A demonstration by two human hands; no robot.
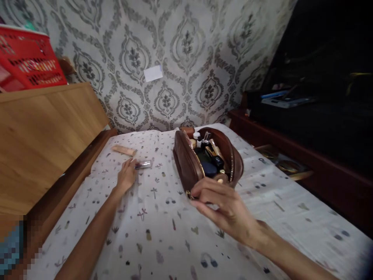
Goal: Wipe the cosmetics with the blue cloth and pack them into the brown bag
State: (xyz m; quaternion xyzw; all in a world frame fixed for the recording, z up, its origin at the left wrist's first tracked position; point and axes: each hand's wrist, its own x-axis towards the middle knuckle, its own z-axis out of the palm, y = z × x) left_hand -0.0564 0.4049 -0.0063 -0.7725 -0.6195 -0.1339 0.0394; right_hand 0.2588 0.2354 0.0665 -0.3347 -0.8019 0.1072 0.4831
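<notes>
A brown makeup bag (pixel 186 167) stands unzipped on the patterned cloth, with several cosmetics inside, among them a dark blue rounded item (pixel 209 169) and a small white-lidded jar (pixel 196 135). My right hand (pixel 224 208) is closed at the bag's near corner, pinching the zipper pull (pixel 190 195). Left of the bag, my left hand (pixel 127 175) has its fingers on the end of a small shiny cosmetic tube (pixel 143 165) lying on the cloth. Just beyond those fingers lies a peach-coloured tube (pixel 124 150). My left fingertips are partly hidden.
White printed cloth (pixel 163 233) covers the surface. A wooden panel (pixel 49 136) rises at the left, with a red basket (pixel 32 58) on top. To the right are a dark red wooden ledge (pixel 291 151) and a large dark screen-like panel (pixel 329 58). Patterned wallpaper (pixel 186 42) is behind.
</notes>
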